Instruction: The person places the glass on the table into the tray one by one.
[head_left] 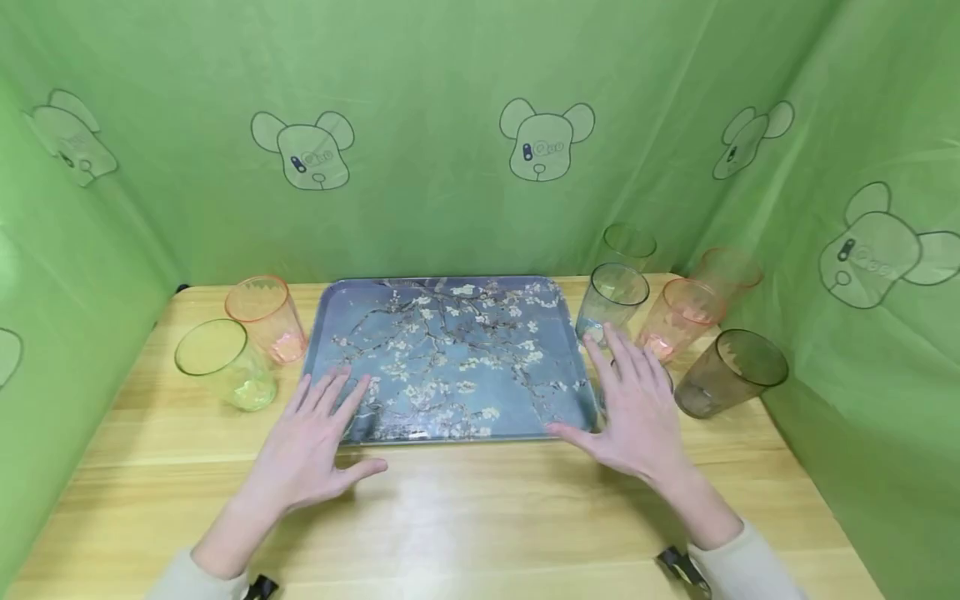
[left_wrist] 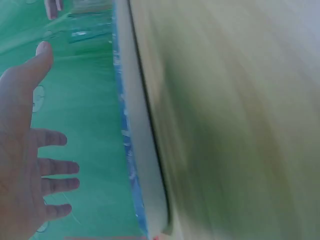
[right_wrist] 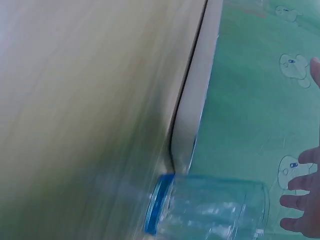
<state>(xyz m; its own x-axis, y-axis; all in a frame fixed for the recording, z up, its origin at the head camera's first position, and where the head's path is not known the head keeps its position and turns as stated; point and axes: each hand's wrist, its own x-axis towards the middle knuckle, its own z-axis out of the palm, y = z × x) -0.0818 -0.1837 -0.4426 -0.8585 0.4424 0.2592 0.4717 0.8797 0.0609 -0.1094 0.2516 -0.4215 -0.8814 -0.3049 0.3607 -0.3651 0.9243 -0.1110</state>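
A rectangular tray [head_left: 457, 358] with rounded corners lies flat on the counter [head_left: 450, 517], its glossy blue face printed with brown twigs and creamy blossoms; seen from the wrists, its side is a smooth, pale band. The left hand [head_left: 311, 446] hangs above the tray's near left corner, fingers straight and fanned, thumb held wide, gripping nothing. The right hand [head_left: 637, 412] is above the near right corner in the same way, fingers extended and spread, also holding nothing. The right wrist view shows a clear tumbler [right_wrist: 215, 207] with a thick blue base standing just beside the tray's corner

Left of the tray stand a yellow-green tumbler [head_left: 243, 379] and a coral-rimmed tumbler [head_left: 273, 321]. To its right are a bluish tumbler [head_left: 611, 304], a pale green tumbler [head_left: 630, 246] behind it, two pinkish tumblers [head_left: 682, 312] and a smoky brown tumbler [head_left: 723, 375]. All are see-through cylinders; whether glass or plastic, I cannot tell. The counter has pale, streaky wood grain, and around it hangs thin, softly creased green cloth [head_left: 427, 221] with outlined round-eared animal heads
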